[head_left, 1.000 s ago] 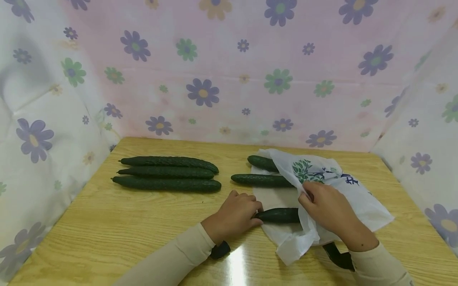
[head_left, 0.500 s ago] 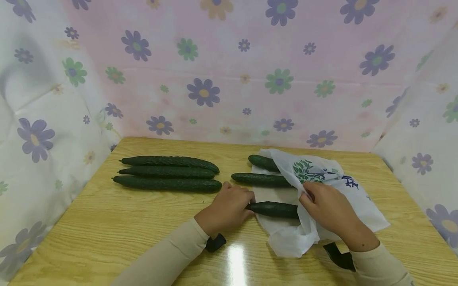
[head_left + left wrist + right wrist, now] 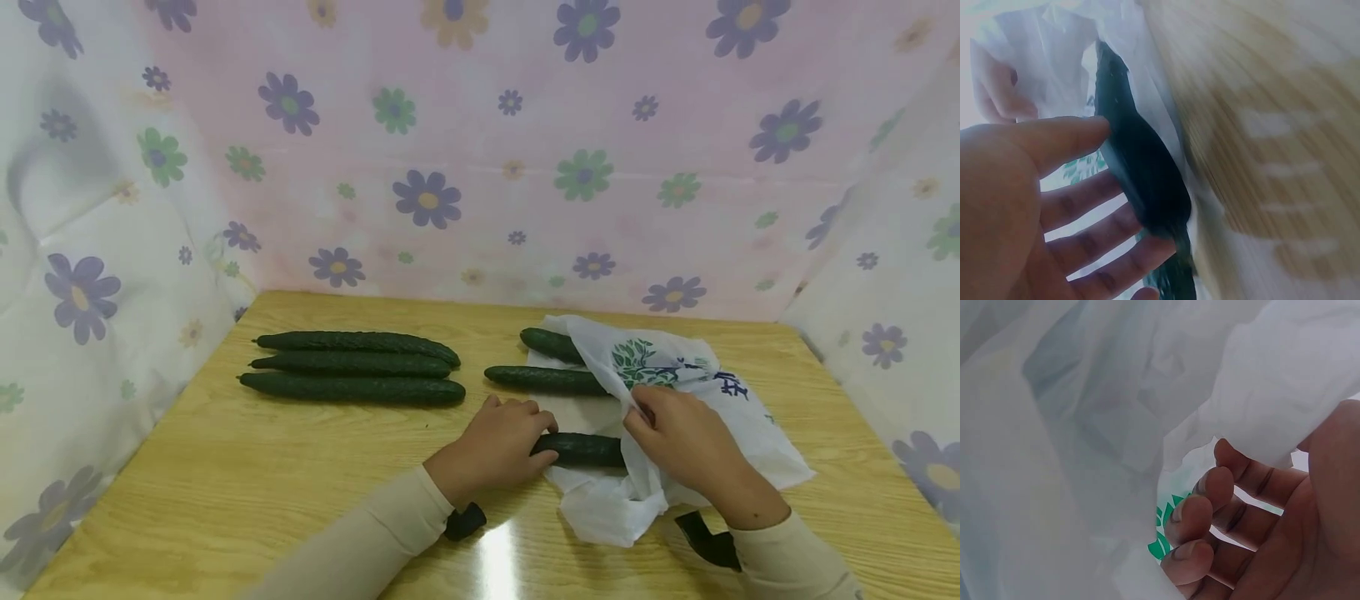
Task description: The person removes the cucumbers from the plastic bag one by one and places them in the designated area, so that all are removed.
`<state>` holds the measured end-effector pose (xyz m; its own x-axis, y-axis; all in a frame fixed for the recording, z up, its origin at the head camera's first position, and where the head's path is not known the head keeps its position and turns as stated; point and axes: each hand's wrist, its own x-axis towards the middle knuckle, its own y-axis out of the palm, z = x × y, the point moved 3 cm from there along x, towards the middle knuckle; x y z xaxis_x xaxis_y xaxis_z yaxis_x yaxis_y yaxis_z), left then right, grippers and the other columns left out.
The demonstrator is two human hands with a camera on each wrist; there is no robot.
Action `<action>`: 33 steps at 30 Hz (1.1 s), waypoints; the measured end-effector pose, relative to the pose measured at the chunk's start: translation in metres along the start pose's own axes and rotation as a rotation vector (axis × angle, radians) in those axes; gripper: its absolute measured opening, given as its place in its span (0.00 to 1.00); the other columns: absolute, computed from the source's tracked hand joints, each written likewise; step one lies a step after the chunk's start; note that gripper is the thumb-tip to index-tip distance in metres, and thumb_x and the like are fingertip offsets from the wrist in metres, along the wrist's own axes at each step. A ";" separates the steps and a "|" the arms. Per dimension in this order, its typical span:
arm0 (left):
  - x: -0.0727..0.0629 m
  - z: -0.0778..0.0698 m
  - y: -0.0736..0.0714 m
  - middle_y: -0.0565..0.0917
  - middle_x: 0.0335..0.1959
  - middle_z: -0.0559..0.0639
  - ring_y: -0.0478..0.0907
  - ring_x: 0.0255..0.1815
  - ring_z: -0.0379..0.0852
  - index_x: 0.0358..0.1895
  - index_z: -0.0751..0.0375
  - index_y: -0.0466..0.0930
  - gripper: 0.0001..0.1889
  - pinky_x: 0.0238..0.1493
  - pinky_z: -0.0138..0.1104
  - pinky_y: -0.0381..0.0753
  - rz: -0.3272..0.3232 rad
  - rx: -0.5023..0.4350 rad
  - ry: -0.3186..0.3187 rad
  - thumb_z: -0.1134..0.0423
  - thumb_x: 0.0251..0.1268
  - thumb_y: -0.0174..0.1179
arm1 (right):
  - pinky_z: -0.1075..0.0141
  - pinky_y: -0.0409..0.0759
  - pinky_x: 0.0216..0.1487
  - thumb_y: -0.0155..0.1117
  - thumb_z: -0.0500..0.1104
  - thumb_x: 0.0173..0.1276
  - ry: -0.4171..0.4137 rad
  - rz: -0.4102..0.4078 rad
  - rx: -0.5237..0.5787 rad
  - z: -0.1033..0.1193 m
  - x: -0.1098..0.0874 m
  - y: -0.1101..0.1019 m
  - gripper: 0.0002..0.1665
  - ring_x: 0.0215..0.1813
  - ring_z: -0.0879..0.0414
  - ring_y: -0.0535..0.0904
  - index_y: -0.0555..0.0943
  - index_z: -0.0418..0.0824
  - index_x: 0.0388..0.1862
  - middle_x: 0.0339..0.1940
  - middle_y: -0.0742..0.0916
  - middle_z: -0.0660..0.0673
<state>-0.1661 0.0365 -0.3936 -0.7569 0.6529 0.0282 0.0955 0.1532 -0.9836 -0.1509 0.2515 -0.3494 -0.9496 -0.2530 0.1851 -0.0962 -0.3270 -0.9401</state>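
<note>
In the head view a dark green cucumber [image 3: 588,450] lies part way into the mouth of a white plastic bag [image 3: 757,446]. My left hand [image 3: 495,446] holds its near-left end. The left wrist view shows my thumb [image 3: 1069,140] on one side of that cucumber [image 3: 1144,165], fingers on the other. My right hand [image 3: 686,437] pinches the bag's upper edge and lifts it, as the right wrist view shows with curled fingers [image 3: 1194,519] at the film. Two more cucumbers, one in the middle [image 3: 547,379] and one farther back [image 3: 550,343], stick out of the bag; its film hides their right ends.
Three cucumbers [image 3: 352,388] lie side by side at the left of the wooden table [image 3: 300,475]. A flowered cloth [image 3: 472,208] walls the table at the back and sides. Black straps show near both wrists.
The left hand first drew left and away with the cucumber, then came back right and nearer, its fingers now farther along the cucumber. The bag's near flap shifted slightly; the right hand stayed nearly still.
</note>
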 end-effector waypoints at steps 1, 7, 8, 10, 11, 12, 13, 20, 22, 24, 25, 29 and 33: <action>0.002 -0.003 0.001 0.83 0.47 0.39 0.81 0.47 0.40 0.55 0.41 0.82 0.16 0.49 0.43 0.73 0.001 0.010 0.004 0.42 0.72 0.58 | 0.69 0.56 0.22 0.53 0.38 0.68 0.000 -0.002 -0.002 0.000 0.000 0.000 0.18 0.18 0.61 0.56 0.63 0.47 0.18 0.15 0.65 0.53; 0.014 -0.013 0.006 0.82 0.46 0.39 0.82 0.47 0.41 0.54 0.41 0.82 0.17 0.49 0.42 0.76 -0.002 0.037 0.022 0.39 0.70 0.58 | 0.69 0.57 0.21 0.54 0.38 0.69 0.005 0.001 -0.002 0.000 -0.001 0.001 0.18 0.18 0.60 0.58 0.63 0.48 0.18 0.15 0.65 0.53; 0.015 -0.013 0.008 0.82 0.46 0.39 0.81 0.47 0.41 0.54 0.41 0.82 0.18 0.49 0.41 0.76 -0.002 0.035 0.024 0.39 0.69 0.59 | 0.69 0.57 0.21 0.54 0.38 0.69 0.002 0.000 -0.001 0.000 0.000 0.001 0.19 0.18 0.60 0.57 0.63 0.48 0.18 0.15 0.65 0.53; 0.018 -0.014 0.009 0.82 0.45 0.39 0.81 0.47 0.41 0.54 0.40 0.82 0.19 0.49 0.41 0.77 -0.005 0.040 0.025 0.38 0.68 0.59 | 0.69 0.57 0.21 0.53 0.38 0.69 -0.006 -0.005 0.004 0.002 0.000 0.001 0.19 0.18 0.61 0.56 0.63 0.48 0.18 0.15 0.65 0.53; 0.019 -0.015 0.010 0.81 0.45 0.39 0.81 0.46 0.41 0.53 0.40 0.82 0.19 0.48 0.41 0.76 -0.009 0.043 0.026 0.37 0.67 0.60 | 0.69 0.57 0.21 0.53 0.38 0.69 -0.010 -0.008 0.005 0.002 0.000 0.001 0.19 0.18 0.61 0.56 0.63 0.48 0.18 0.15 0.65 0.53; 0.020 -0.015 0.011 0.81 0.44 0.40 0.80 0.46 0.41 0.53 0.40 0.82 0.19 0.48 0.41 0.76 -0.015 0.050 0.027 0.37 0.66 0.61 | 0.69 0.57 0.21 0.53 0.39 0.69 -0.013 -0.009 0.007 0.003 0.001 0.001 0.19 0.18 0.61 0.56 0.63 0.48 0.18 0.15 0.65 0.53; 0.021 -0.015 0.012 0.80 0.44 0.40 0.79 0.45 0.41 0.53 0.40 0.82 0.20 0.47 0.40 0.76 -0.020 0.057 0.029 0.36 0.65 0.62 | 0.69 0.56 0.21 0.53 0.39 0.70 -0.015 -0.008 0.007 0.003 0.001 0.001 0.19 0.18 0.61 0.56 0.63 0.48 0.18 0.15 0.65 0.53; 0.022 -0.021 0.014 0.78 0.45 0.42 0.76 0.47 0.41 0.55 0.41 0.81 0.22 0.46 0.38 0.73 -0.048 0.082 0.040 0.37 0.62 0.66 | 0.69 0.57 0.20 0.53 0.39 0.70 -0.002 0.013 -0.001 0.001 0.000 0.002 0.19 0.17 0.61 0.56 0.63 0.48 0.18 0.15 0.65 0.53; 0.022 -0.023 0.013 0.79 0.46 0.43 0.76 0.48 0.41 0.56 0.43 0.81 0.23 0.48 0.39 0.74 -0.050 0.089 0.039 0.38 0.62 0.66 | 0.69 0.57 0.20 0.54 0.38 0.69 -0.009 0.002 -0.004 0.002 0.001 0.000 0.19 0.17 0.61 0.56 0.63 0.48 0.18 0.15 0.65 0.53; 0.022 -0.024 0.013 0.80 0.46 0.43 0.77 0.47 0.41 0.57 0.43 0.80 0.24 0.48 0.39 0.74 -0.045 0.101 0.037 0.39 0.62 0.67 | 0.69 0.56 0.20 0.54 0.38 0.69 -0.014 -0.009 -0.009 0.003 0.002 -0.001 0.19 0.18 0.61 0.56 0.63 0.48 0.18 0.15 0.65 0.53; 0.022 -0.024 0.014 0.80 0.47 0.43 0.78 0.47 0.41 0.57 0.43 0.80 0.24 0.48 0.39 0.75 -0.041 0.110 0.037 0.39 0.62 0.67 | 0.69 0.56 0.20 0.54 0.38 0.69 -0.017 -0.011 -0.009 0.003 0.002 -0.001 0.19 0.18 0.61 0.56 0.63 0.48 0.18 0.15 0.65 0.53; 0.022 -0.024 0.018 0.81 0.46 0.42 0.79 0.46 0.41 0.59 0.43 0.79 0.25 0.47 0.38 0.77 -0.022 0.112 0.041 0.39 0.63 0.65 | 0.69 0.56 0.20 0.53 0.38 0.69 -0.007 0.007 -0.004 0.003 0.001 -0.001 0.19 0.17 0.61 0.55 0.63 0.48 0.18 0.15 0.64 0.53; 0.021 -0.024 0.021 0.81 0.45 0.42 0.78 0.45 0.41 0.58 0.44 0.78 0.23 0.45 0.37 0.76 -0.014 0.082 0.032 0.40 0.65 0.64 | 0.69 0.57 0.20 0.53 0.38 0.68 -0.003 0.018 -0.003 0.003 0.001 0.001 0.18 0.17 0.61 0.56 0.63 0.48 0.18 0.15 0.65 0.53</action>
<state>-0.1643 0.0707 -0.4095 -0.7364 0.6750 0.0466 0.0308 0.1023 -0.9943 -0.1509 0.2485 -0.3496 -0.9502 -0.2614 0.1695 -0.0805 -0.3194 -0.9442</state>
